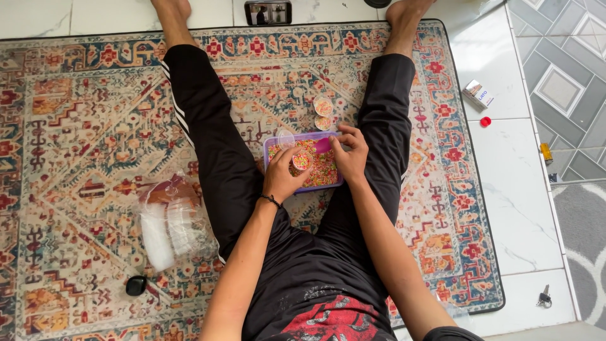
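Two bare hands are working over one purple rectangular plastic tray (273, 165) of multicoloured sprinkles: the left hand (282, 179) and the right hand (349, 155). Three small round clear cups are showing: one (302, 160) held, two filled cups (323, 106) (324, 123) lying toward the patterned rug's (82, 113) far edge. One clear plastic bag (170, 224) is lying near its left edge.

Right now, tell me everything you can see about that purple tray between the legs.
The purple tray is a shallow rectangular container, plastic by its look, with a lilac rim. It lies flat on the patterned rug between the person's spread legs and is filled with small multicoloured pieces, too fine to identify. The left hand holds a small clear cup of the same pieces over it. The right hand rests over its right side, pinching a small pink scoop. Two filled cups sit just beyond it.
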